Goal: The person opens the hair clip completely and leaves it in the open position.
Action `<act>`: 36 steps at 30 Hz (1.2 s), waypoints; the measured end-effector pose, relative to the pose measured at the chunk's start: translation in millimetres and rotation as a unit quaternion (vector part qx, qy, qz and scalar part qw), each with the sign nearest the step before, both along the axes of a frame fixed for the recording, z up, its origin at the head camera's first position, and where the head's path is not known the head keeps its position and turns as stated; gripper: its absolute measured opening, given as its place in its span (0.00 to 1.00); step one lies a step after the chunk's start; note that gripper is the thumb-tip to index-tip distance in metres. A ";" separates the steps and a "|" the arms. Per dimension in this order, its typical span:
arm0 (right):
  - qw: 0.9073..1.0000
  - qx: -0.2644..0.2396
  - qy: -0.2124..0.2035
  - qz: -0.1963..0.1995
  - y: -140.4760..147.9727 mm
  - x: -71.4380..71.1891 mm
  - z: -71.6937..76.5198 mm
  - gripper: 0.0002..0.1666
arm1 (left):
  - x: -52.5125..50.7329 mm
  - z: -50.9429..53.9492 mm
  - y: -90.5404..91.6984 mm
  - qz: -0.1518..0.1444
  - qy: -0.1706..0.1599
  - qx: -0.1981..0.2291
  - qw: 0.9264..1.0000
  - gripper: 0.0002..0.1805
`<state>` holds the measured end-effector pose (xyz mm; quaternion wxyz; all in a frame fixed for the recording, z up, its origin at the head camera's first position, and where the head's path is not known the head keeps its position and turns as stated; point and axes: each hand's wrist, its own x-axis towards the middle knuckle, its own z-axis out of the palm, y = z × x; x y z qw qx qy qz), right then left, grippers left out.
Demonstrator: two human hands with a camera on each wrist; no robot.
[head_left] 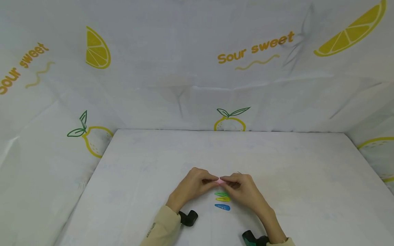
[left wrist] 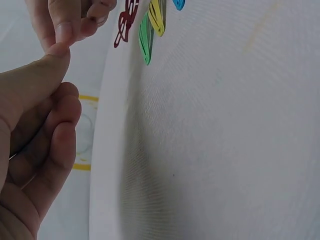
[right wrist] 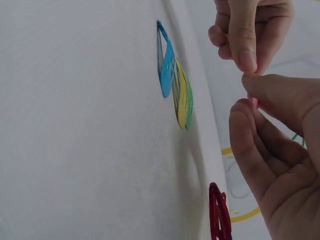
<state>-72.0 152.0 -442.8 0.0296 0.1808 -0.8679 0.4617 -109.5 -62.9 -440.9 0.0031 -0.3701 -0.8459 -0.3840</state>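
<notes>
A small pink hair clip (head_left: pixel 220 181) is pinched between the fingertips of both hands above the white table; the fingers cover most of it. My left hand (head_left: pixel 197 181) holds its left side by thumb and fingertip. From the right, my right hand (head_left: pixel 243 189) pinches it too, and a bit of pink clip (right wrist: pixel 255 103) shows in the right wrist view. Just nearer than the hands lie a green snap hair clip (head_left: pixel 221 194), a yellow one (head_left: pixel 223 199) and a blue one (head_left: pixel 222 207), roughly in a column.
Dark red clips (right wrist: pixel 219 212) lie on the table farther back, mostly hidden behind my right hand in the head view. The white tabletop (head_left: pixel 147 164) meets a lemon-printed sheet (head_left: pixel 160 68) at its back and sides.
</notes>
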 end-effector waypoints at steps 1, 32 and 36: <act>1.000 -0.007 -0.001 0.002 0.3 0.0 -0.4 0.11 | 0.1 0.1 -0.6 -0.003 0.003 0.003 1.000 0.11; 0.992 -0.073 -0.064 -0.078 -12.0 -1.9 -3.1 0.02 | 1.2 -3.2 2.2 0.006 0.017 0.031 0.999 0.07; 0.992 -0.069 -0.057 -0.084 -13.4 -1.0 -2.8 0.03 | 1.5 -3.7 2.8 0.012 0.013 0.029 0.999 0.06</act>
